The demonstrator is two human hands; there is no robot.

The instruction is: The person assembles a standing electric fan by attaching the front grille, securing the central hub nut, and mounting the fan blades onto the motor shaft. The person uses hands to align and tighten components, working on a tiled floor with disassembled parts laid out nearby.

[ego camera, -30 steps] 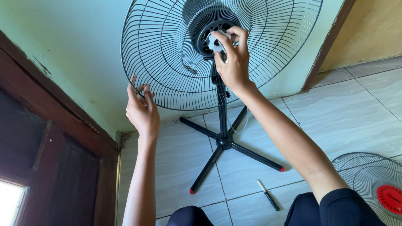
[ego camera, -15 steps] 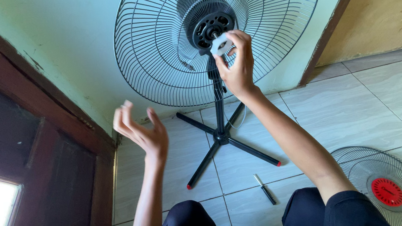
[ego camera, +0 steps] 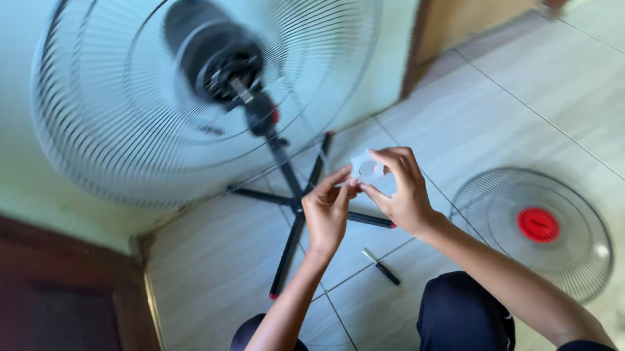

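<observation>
Fan guard (ego camera: pixel 92 144): blurred at left on its stand, motor hub bare.
Left hand (ego camera: pixel 327 214): you pinch the white plastic nut (ego camera: pixel 367 168) at its edge; grip lightly.
Right hand (ego camera: pixel 404 193): fingers curl round the nut (keep it level).
Change: the nut was at the hub; your left hand was free.

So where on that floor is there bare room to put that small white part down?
Bare tile lies between the door frame and the loose fan guard. More lies left of the stand legs, toward the dark wooden wall. It is crowded by the screwdriver and knees, under both hands.
</observation>
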